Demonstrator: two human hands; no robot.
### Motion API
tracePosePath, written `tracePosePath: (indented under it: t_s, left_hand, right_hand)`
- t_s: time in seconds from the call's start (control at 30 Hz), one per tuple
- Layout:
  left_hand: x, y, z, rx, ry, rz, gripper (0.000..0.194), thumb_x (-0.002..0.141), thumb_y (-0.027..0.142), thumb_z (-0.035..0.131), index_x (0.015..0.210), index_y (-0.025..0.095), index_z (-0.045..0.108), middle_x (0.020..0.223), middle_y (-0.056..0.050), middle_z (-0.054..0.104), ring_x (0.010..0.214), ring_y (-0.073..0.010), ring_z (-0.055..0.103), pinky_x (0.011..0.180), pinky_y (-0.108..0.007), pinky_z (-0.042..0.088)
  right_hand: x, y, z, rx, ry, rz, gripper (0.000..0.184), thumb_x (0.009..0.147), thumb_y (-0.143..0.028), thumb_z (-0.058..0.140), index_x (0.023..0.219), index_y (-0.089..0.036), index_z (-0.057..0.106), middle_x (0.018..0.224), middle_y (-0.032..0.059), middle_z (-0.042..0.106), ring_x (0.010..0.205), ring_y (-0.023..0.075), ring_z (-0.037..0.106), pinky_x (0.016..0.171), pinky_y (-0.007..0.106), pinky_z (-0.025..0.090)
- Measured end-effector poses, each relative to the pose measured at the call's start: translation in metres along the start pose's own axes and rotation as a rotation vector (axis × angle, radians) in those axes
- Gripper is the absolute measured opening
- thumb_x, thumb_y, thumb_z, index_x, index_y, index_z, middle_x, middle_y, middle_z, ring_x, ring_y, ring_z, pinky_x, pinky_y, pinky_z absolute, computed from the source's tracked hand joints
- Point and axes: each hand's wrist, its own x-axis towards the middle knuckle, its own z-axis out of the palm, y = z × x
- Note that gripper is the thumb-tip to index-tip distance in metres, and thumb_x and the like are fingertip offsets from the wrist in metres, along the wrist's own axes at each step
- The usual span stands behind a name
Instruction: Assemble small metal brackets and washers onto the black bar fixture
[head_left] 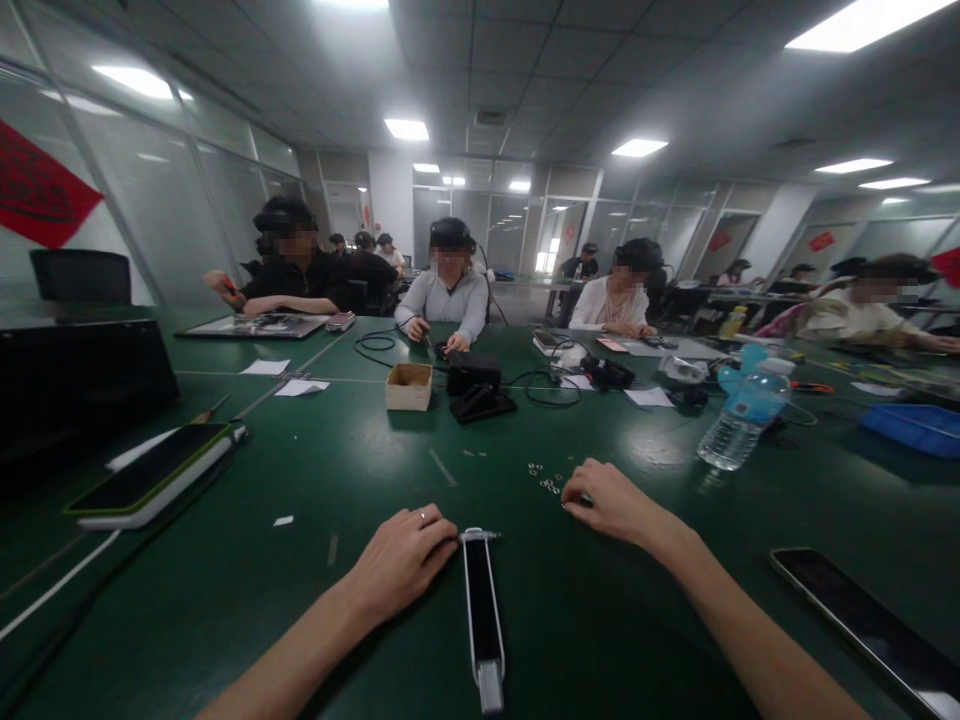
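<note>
Tabletop [360, 460]: dark green, with a soft shine from the ceiling lights [407, 129]
Left hand [401, 560]: palm down, fingers loosely bent and close together; fingertips at the upper end of the strap-like thing; whether they grip it, I cannot tell
Right hand [611, 500]: thumb and forefinger bent almost together, tips down by the small rings; whether one is pinched between them, I cannot tell
Strap-like thing [484, 600]: long, narrow, black with a pale frame; between the forearms, with a thin metal piece [491, 535] across its upper end
Small rings [550, 486]: loosely scattered just left of the right fingertips
Step in hand: seemingly handling the rings one side, steadying the strap-like thing the other; lifting a single ring would call for a light, exact pinch
Nearby: phone [855, 620] at right; water bottle [746, 415] upright, beyond the right hand; small open box [409, 388] beside a black box [474, 372]
Beyond: a person in grey [450, 300] seated opposite; others seated around
</note>
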Motion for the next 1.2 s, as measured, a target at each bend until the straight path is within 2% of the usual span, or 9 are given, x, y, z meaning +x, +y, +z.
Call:
tracePosePath:
  t_s: [0.23, 0.47, 0.83, 0.97, 1.2]
  left_hand:
    - [0.000, 0.002, -0.002, -0.010, -0.014, -0.009, 0.018, 0.094, 0.024, 0.045, 0.101, 0.021, 0.061, 0.096, -0.003, 0.061, 0.080, -0.0150, 0.057, 0.068, -0.025, 0.044]
    - [-0.001, 0.002, -0.002, -0.021, -0.031, -0.028, 0.017, 0.094, 0.023, 0.045, 0.101, 0.022, 0.060, 0.097, -0.002, 0.061, 0.079, -0.0155, 0.057, 0.070, -0.027, 0.044]
    - [0.001, 0.007, -0.008, 0.014, -0.064, -0.038, 0.015, 0.092, 0.021, 0.048, 0.101, 0.021, 0.060, 0.096, -0.002, 0.062, 0.080, -0.0161, 0.058, 0.070, -0.026, 0.044]
    - [0.000, 0.007, -0.007, 0.010, -0.063, -0.037, 0.015, 0.093, 0.020, 0.047, 0.101, 0.021, 0.060, 0.096, -0.002, 0.061, 0.080, -0.0160, 0.058, 0.069, -0.026, 0.044]
    - [-0.001, 0.005, -0.005, -0.009, -0.057, -0.033, 0.016, 0.093, 0.021, 0.046, 0.101, 0.021, 0.060, 0.096, -0.002, 0.061, 0.080, -0.0161, 0.058, 0.070, -0.026, 0.044]
  right_hand:
    - [0.003, -0.011, 0.003, -0.008, -0.030, 0.060, 0.018, 0.084, -0.021, 0.050, 0.082, -0.017, 0.067, 0.085, 0.0070, 0.065, 0.083, 0.0203, 0.058, 0.072, 0.031, 0.041]
    - [0.004, -0.014, 0.012, 0.003, 0.083, 0.048, 0.014, 0.081, -0.015, 0.050, 0.072, -0.015, 0.061, 0.076, 0.0086, 0.062, 0.074, 0.0211, 0.055, 0.067, 0.032, 0.040]
    - [0.006, -0.008, 0.018, 0.119, 0.008, 0.088, 0.013, 0.078, -0.018, 0.051, 0.068, -0.016, 0.059, 0.073, 0.0060, 0.061, 0.075, 0.0204, 0.057, 0.065, 0.029, 0.041]
    - [0.005, -0.003, 0.019, 0.129, 0.050, 0.116, 0.009, 0.077, -0.021, 0.054, 0.077, -0.017, 0.062, 0.077, 0.0054, 0.062, 0.075, 0.0196, 0.059, 0.061, 0.027, 0.042]
    - [0.001, -0.011, 0.013, 0.122, 0.040, 0.147, 0.013, 0.079, -0.015, 0.053, 0.071, -0.016, 0.062, 0.074, 0.0067, 0.064, 0.070, 0.0188, 0.062, 0.060, 0.027, 0.044]
